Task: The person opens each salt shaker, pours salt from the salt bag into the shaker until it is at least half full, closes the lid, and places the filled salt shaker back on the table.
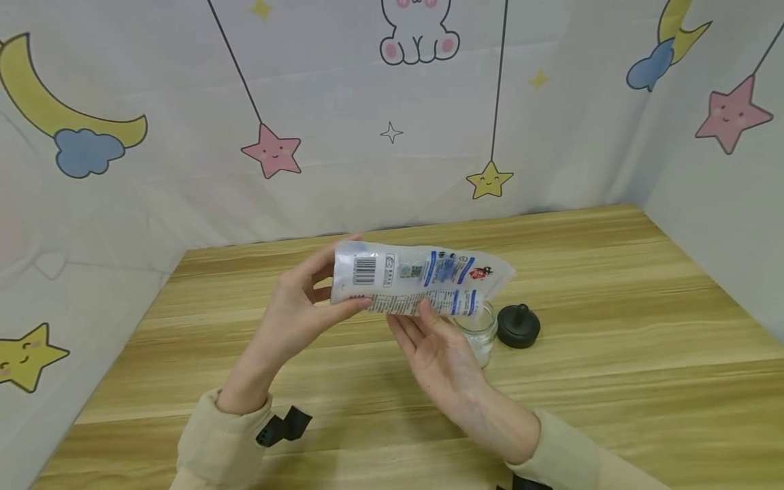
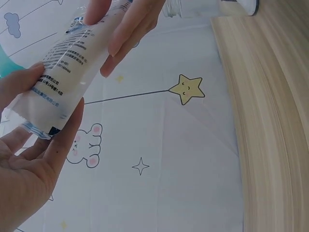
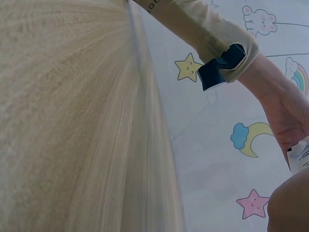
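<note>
A white plastic packet [image 1: 404, 279] with a barcode and blue and black print is held nearly level above the table. My left hand [image 1: 300, 292] grips its left end, thumb across the printed side and fingers behind. The right hand [image 1: 444, 364] holds the lower edge near the middle, its thumb [image 2: 98, 10] on one side and fingers on the other. Pale contents fill the packet [image 2: 60, 79] in the left wrist view. An uncapped glass jar [image 1: 484, 340] stands beyond the right hand, partly hidden by hand and packet. Whether anything passes into it I cannot tell.
A black round lid [image 1: 518, 327] with a knob lies right of the jar on the wood-grain table [image 1: 612, 381]. A pale cloth backdrop [image 1: 343, 102] printed with stars and moons rises behind the table's far edge and along its sides.
</note>
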Tool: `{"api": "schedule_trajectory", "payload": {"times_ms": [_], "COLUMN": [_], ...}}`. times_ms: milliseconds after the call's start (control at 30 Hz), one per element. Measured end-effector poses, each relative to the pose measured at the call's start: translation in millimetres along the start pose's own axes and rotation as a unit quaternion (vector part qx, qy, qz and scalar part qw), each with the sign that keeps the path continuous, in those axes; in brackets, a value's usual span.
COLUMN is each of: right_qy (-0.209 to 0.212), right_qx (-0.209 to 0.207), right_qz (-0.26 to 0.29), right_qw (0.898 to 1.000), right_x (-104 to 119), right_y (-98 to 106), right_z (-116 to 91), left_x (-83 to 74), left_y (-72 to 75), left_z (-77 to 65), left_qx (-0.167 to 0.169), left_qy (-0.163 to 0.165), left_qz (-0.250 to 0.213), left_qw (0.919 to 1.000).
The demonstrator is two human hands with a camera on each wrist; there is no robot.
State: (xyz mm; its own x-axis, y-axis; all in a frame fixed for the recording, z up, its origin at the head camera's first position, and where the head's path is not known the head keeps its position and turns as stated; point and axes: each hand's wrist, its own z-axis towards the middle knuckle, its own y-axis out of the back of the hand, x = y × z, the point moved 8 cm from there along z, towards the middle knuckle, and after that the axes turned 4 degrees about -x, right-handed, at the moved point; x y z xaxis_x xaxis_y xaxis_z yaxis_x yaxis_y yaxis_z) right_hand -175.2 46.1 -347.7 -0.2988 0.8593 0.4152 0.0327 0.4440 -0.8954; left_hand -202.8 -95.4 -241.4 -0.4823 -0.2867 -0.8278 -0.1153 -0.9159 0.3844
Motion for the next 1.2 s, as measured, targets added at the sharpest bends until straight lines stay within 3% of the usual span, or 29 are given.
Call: {"api": "schedule_trajectory", "payload": {"times_ms": [500, 1200], "right_qy": [0.023, 0.013], "right_qx": [0.002, -0.013], "right_qz": [-0.006, -0.031], "right_qw": [1.0, 0.999], "right_x": [0.6, -2.1], "right_y": [0.6, 3.2], "right_z": [0.8, 0.1], "left_x": [2.1, 0.7], "left_y": [4.4, 6.0], "left_z": [0.9, 0.2], "left_qx": [-0.025, -0.023], "left_qy": [0.009, 0.012], "left_qz": [-0.041, 0.003], "left_qw": [0.9988, 0.9996]}}
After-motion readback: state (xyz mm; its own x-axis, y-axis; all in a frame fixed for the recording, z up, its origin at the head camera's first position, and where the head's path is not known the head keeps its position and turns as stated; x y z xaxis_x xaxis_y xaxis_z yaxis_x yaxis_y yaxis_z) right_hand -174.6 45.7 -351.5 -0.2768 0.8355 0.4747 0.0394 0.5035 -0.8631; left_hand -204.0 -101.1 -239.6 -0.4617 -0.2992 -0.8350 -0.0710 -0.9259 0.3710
